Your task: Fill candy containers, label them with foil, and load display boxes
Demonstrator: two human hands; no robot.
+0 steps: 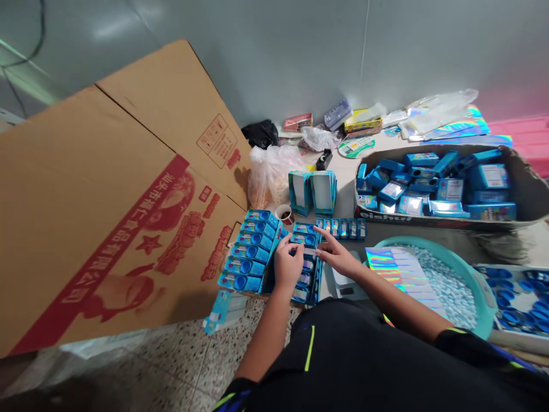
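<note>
My left hand is over a display tray of small blue boxes, its thumb and fingers pinched together. What they hold, if anything, is too small to make out. My right hand comes in from the right, index finger stretched over the tray's far end and thumb apart from it. A short pale strip shows between the two hands; whether either one grips it is unclear. Left of my hands stands another tray of blue boxes, stacked in slanting rows. A row of small blue boxes lies just beyond my right hand.
A tall brown carton fills the left side. Behind the trays are a paper cup and stacked blue-and-white cards. To the right are a box of blue packs, a turquoise basin of pale pieces and shiny sheets.
</note>
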